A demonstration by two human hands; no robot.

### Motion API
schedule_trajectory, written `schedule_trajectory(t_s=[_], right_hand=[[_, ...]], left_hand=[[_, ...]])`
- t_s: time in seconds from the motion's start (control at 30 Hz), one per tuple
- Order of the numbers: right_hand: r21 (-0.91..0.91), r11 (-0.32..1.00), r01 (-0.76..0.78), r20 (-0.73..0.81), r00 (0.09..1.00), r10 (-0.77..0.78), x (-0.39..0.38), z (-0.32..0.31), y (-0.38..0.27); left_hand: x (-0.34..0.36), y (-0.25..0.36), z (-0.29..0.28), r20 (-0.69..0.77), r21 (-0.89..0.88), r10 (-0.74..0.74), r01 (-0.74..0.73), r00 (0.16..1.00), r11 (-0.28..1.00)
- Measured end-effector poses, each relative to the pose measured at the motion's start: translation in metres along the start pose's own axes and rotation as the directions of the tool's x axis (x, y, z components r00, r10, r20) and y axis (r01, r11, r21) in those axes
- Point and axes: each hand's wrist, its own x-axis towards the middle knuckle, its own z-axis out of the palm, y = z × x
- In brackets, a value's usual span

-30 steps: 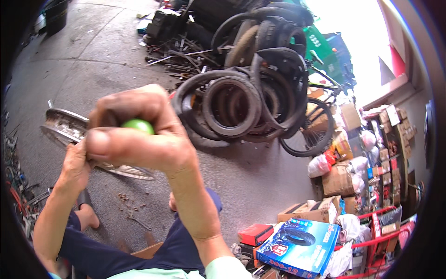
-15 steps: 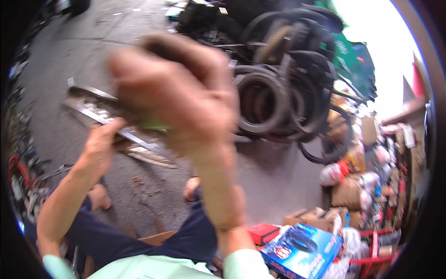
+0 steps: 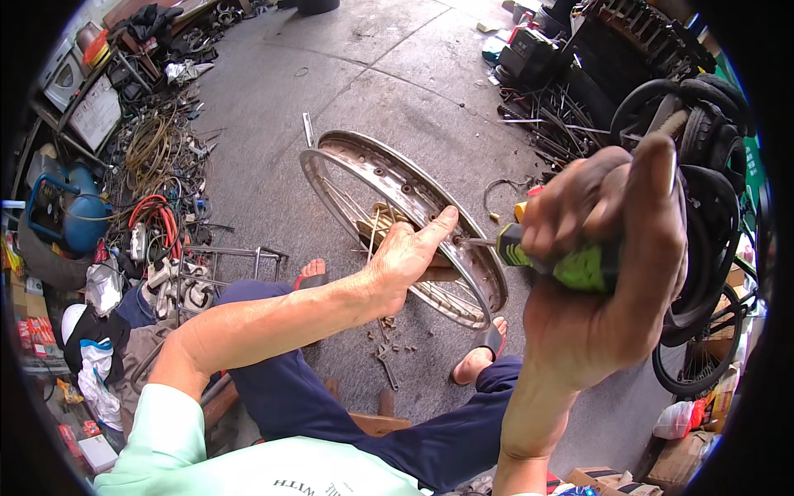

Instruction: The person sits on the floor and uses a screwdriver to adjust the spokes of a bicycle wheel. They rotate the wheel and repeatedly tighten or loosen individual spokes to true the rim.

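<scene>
A spoked metal bicycle wheel [image 3: 335, 138] is tilted between my feet, with rusty marks inside its rim and a gold-coloured part at its hub. My left hand [image 3: 407, 256] grips the rim, thumb on the inner channel. My right hand [image 3: 608, 264] is closed round a green-and-black screwdriver handle [image 3: 583, 273], whose metal shaft [image 3: 475, 242] reaches to the rim beside my left thumb; whether the tip sits in a hole I cannot tell. Small metal bits and a wrench [image 3: 389, 372] lie on the ground below the wheel.
Cables, a blue tank [image 3: 83, 207] and a metal rack [image 3: 233, 255] crowd the left. At the right are heaped tyres [image 3: 711, 190], scrap rods [image 3: 538, 120], a bicycle [image 3: 699, 355] and boxes [image 3: 678, 463]. A dark tub [image 3: 317, 5] stands far back on the concrete floor [image 3: 356, 74].
The view has swung leftward, putting wheel and tyres further right in the picture. My right hand has moved right relative to my left, and the screwdriver's shaft now shows at the rim.
</scene>
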Motion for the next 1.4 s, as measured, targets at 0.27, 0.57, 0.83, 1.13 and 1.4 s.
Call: schedule_trajectory(t_s=[0.27,0.57,0.83,1.13,1.4], right_hand=[[0.118,0.963,-0.241,0.546,0.826,0.139,0.025,-0.031,-0.008],[0.040,0.972,-0.233,0.591,0.789,0.165,0.023,-0.027,-0.015],[-0.113,0.990,-0.087,0.136,0.986,0.102,0.010,-0.009,-0.012],[0.117,0.971,-0.207,0.018,0.978,0.207,0.006,-0.031,-0.025],[0.105,0.961,-0.255,0.234,0.946,0.226,-0.003,-0.034,-0.037]], left_hand=[[-0.006,0.011,-0.003,-0.027,-0.007,-0.013,0.013,1.000,1.000],[-0.053,0.023,-0.026,0.382,0.838,0.719,-0.545,0.581,-0.005],[0.024,0.047,-0.032,0.727,0.684,0.502,-0.436,0.469,-0.585],[0.016,0.049,-0.026,0.825,0.564,0.344,-0.621,0.448,-0.544],[-0.012,0.044,-0.033,0.799,0.600,0.335,-0.637,0.499,-0.484]])
